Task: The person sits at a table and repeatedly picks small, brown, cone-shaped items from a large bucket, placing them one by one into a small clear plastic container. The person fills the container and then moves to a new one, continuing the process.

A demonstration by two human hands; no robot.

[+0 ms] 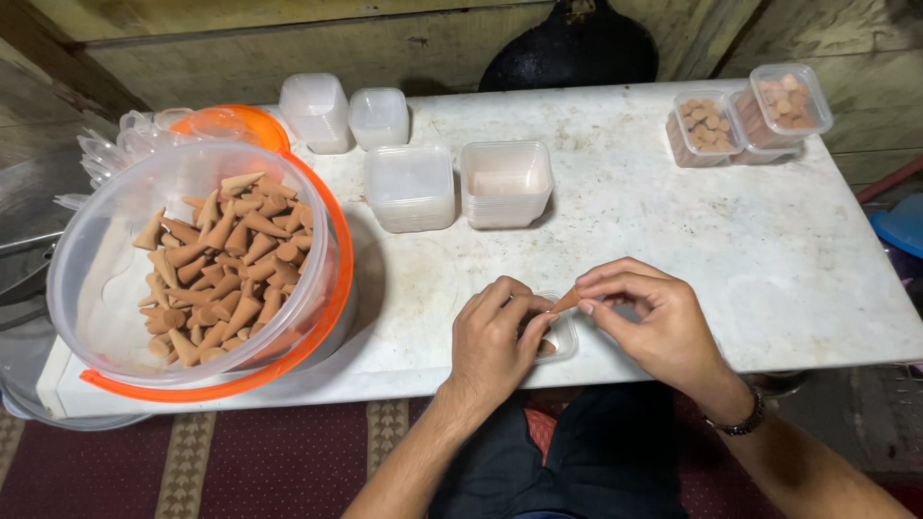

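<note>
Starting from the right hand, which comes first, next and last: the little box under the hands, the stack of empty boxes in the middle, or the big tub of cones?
From the right hand:
1. Small clear box, just left of it, under the fingers.
2. Stack of empty boxes, farther back, mid-table.
3. Big tub of brown cones, far left.

One head-worn camera looks steeply down, close over the table (673, 240).

Left hand (495, 336) curled, right hand (642, 312) pinching.
</note>
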